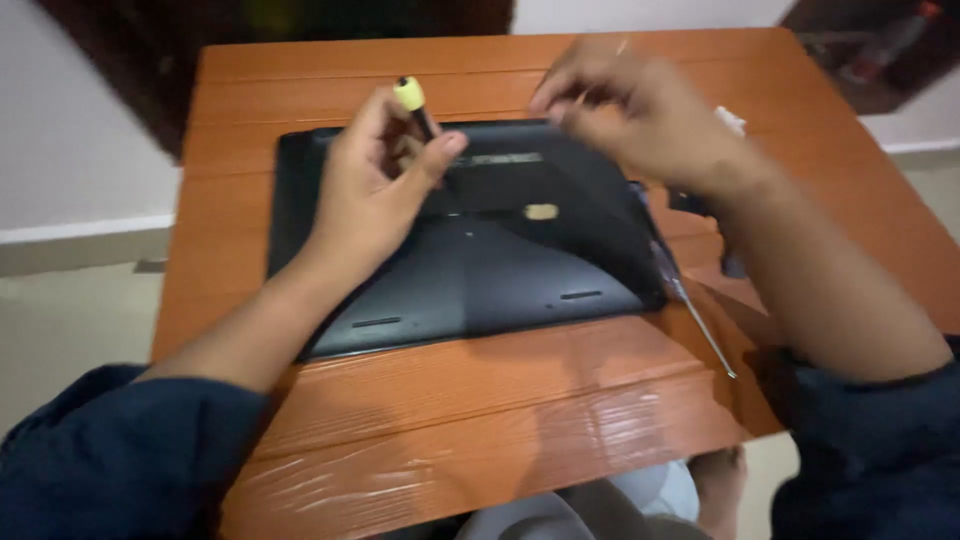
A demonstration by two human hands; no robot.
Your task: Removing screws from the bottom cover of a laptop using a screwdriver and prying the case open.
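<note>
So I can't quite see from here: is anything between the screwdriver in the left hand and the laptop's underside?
Nothing visible. The left hand holds the yellow-capped screwdriver directly over the black laptop base; its tip is hidden behind the fingers.

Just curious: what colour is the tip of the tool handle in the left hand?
Pale yellow, on a black screwdriver held by the left hand; head view.
</note>
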